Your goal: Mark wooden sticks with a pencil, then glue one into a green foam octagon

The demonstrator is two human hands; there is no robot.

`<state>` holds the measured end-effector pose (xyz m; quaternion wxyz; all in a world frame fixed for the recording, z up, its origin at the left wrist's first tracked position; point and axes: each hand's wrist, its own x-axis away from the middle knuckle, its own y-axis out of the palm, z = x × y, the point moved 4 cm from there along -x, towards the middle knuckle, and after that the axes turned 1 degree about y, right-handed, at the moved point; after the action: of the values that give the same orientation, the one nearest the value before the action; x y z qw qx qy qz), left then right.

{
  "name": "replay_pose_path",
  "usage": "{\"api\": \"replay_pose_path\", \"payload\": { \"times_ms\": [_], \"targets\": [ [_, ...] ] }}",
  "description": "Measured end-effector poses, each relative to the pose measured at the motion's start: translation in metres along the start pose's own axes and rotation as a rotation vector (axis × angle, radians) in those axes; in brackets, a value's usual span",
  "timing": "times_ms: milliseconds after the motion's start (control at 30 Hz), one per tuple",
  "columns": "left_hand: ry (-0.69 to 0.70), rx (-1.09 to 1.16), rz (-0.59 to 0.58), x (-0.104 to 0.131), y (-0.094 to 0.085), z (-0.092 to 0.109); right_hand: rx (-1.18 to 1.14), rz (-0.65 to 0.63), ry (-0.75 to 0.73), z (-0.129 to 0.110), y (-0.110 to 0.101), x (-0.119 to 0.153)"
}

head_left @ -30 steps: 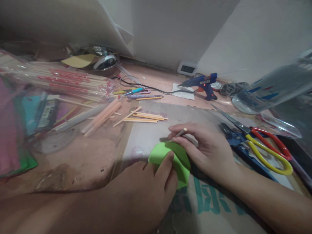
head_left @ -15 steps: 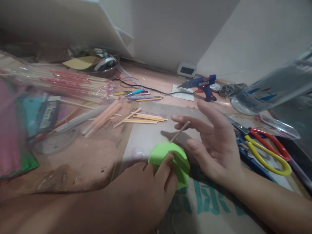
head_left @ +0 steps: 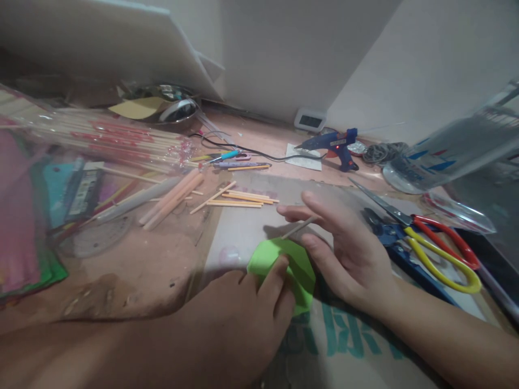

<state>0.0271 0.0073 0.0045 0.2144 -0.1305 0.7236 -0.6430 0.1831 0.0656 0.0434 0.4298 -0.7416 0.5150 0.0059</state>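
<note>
My left hand (head_left: 259, 302) grips a piece of bright green paper (head_left: 279, 247), its index finger pressed on top and its other fingers curled. A thin wooden stick (head_left: 298, 227) rises at a slant from the paper's far edge. Beside it is my right hand (head_left: 344, 246), fingers apart and thumb separate. The stick's upper end meets or lies just behind the right index finger; I cannot tell whether they touch. The paper rests over a board with teal lettering (head_left: 348, 329), partly covered by my hands.
Several cut sticks (head_left: 243, 200) lie beyond the paper. A blue glue gun (head_left: 332, 143) with a lit red light stands at the back. Scissors (head_left: 438, 243) with red and yellow handles lie right, near a plastic bottle (head_left: 446, 151). Bagged sticks (head_left: 113, 135) lie left.
My right hand has moved slightly down and left, its fingers lower. The stick has tipped from steep to flatter, leaning right. My left hand and the green paper have stayed in place.
</note>
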Motion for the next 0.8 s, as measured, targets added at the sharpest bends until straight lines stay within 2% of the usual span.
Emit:
{"api": "replay_pose_path", "payload": {
  "times_ms": [233, 633, 800],
  "targets": [
    [0.010, -0.001, -0.022, 0.003, 0.001, -0.001, 0.035, -0.082, -0.064, -0.003, 0.003, -0.003],
    [0.012, -0.024, -0.033, 0.003, 0.000, 0.000, -0.256, 0.001, 0.154, 0.006, 0.007, 0.003],
    [-0.010, 0.057, -0.052, 0.001, -0.012, -0.009, -0.359, 0.004, 0.200, 0.011, 0.008, 0.001]
  ]
}}
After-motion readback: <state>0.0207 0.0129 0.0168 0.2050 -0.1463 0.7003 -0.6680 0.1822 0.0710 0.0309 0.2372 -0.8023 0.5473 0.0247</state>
